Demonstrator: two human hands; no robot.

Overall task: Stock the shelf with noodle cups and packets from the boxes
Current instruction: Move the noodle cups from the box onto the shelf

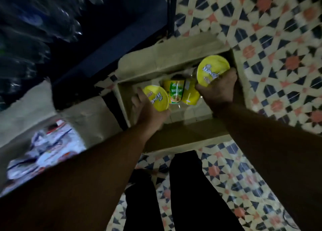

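I look straight down into an open cardboard box (174, 60) on the floor. My left hand (148, 112) grips a yellow-lidded noodle cup (156, 98) over the box's left side. At the box's right side, my right hand (217, 89) holds another yellow-lidded noodle cup (212, 70), lid facing up. Between the hands, two more cups (181, 93) lie on their sides on the box floor, green and yellow. The picture is blurred.
A second open box (87, 115) at the left holds white noodle packets (45, 152). A dark blue shelf (108, 44) with clear plastic bottles (34, 21) fills the upper left. Patterned floor tiles (270, 39) surround the boxes. My dark-trousered legs (174, 196) stand below.
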